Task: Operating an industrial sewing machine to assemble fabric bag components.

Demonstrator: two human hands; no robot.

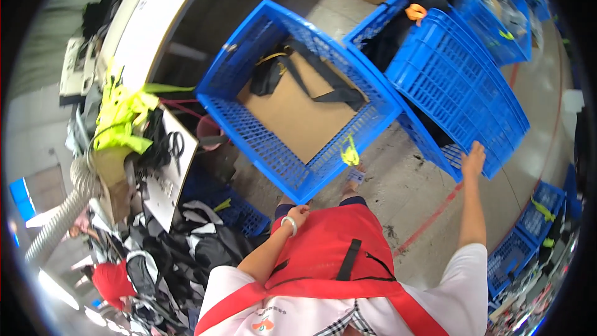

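Your right grip (474, 160), its closure unclear, meets the near edge of the tilted blue crate (457, 68), which stretches forward-left.

A garment workshop; neon-yellow fabric strips (121, 112) and black scissors (176, 144) by the white tabletop's (166, 208) edge; heaped black-and-white cloth (168, 249); latticed blue plastic crates (457, 81).

The left forearm (264, 256) angles inward over the left side of the red apron (329, 246), its hand (298, 214) at the apron's far edge, fingers bent. The right arm (473, 221) reaches forward, well right of the apron, its hand (473, 160) beyond the far edge.
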